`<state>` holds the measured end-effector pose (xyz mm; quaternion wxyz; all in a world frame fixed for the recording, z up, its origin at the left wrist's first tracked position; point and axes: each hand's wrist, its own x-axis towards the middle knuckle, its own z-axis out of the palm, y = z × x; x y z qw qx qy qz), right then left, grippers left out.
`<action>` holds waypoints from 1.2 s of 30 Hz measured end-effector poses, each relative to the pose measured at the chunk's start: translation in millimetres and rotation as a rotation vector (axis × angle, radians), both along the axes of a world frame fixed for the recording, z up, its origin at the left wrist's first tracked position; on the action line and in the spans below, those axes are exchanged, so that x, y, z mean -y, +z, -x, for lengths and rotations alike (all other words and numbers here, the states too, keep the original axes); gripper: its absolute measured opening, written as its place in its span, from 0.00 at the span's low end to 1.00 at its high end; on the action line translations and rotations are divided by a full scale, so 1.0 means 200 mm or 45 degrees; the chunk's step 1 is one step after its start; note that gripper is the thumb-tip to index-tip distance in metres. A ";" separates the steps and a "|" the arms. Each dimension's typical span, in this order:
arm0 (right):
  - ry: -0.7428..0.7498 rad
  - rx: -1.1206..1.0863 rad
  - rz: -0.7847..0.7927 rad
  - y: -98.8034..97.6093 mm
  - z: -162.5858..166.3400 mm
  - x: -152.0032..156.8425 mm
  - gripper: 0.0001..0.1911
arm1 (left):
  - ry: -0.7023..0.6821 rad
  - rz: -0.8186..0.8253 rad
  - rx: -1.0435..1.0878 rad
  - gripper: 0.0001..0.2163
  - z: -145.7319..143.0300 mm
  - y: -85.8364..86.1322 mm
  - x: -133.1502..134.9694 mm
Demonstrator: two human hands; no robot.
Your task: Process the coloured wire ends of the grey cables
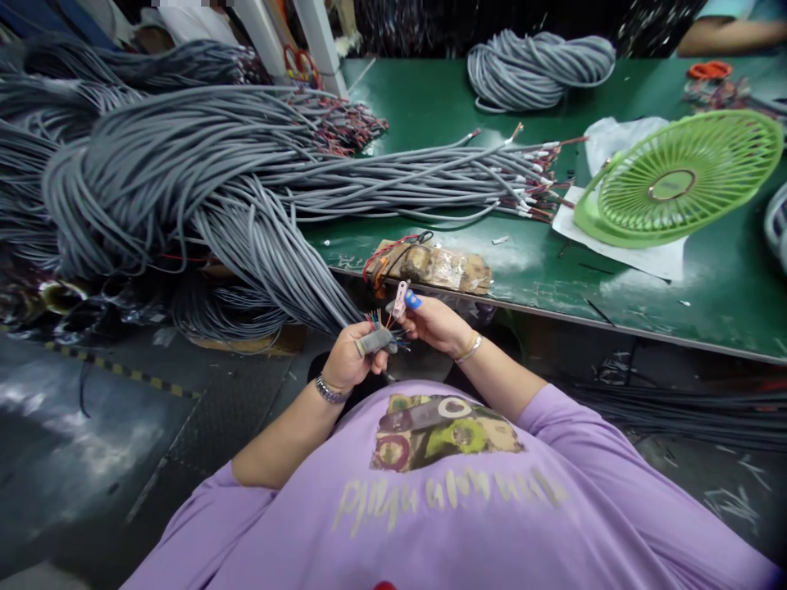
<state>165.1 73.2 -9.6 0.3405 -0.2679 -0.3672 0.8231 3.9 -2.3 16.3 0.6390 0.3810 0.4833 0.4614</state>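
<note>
My left hand is closed round the end of a grey cable whose thin coloured inner wires fan out above the fist. My right hand, with a blue cap on one fingertip, pinches a small pinkish tool right beside those wire tips. Both hands are held close together in front of my chest, just below the front edge of the green table. The cable runs up and left into a big heap of grey cables.
A bundle of cut cables with stripped ends lies across the table. A green fan rests at the right on white paper. A cable coil sits at the back. Another person's arm shows at the top right. A brown taped block is near the table edge.
</note>
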 end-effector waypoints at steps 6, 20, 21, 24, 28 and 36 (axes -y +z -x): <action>-0.422 0.167 -0.246 -0.03 0.06 0.01 0.29 | -0.019 0.006 0.047 0.17 0.00 -0.02 -0.03; -0.335 -0.184 0.241 0.03 0.12 -0.01 0.26 | -0.045 0.073 -0.031 0.19 -0.02 -0.04 -0.05; -0.320 -0.195 0.264 0.02 0.12 0.00 0.26 | -0.045 0.070 -0.036 0.19 -0.02 -0.04 -0.04; -0.266 -0.217 0.335 0.01 0.10 0.00 0.27 | -0.040 0.059 -0.049 0.19 -0.01 -0.04 -0.03; -0.175 -0.196 0.363 0.00 0.07 0.01 0.31 | -0.008 0.034 -0.071 0.18 -0.01 -0.04 0.01; -0.177 -0.127 0.253 0.03 0.05 0.04 0.20 | 0.196 -0.080 -0.144 0.18 -0.06 -0.03 0.08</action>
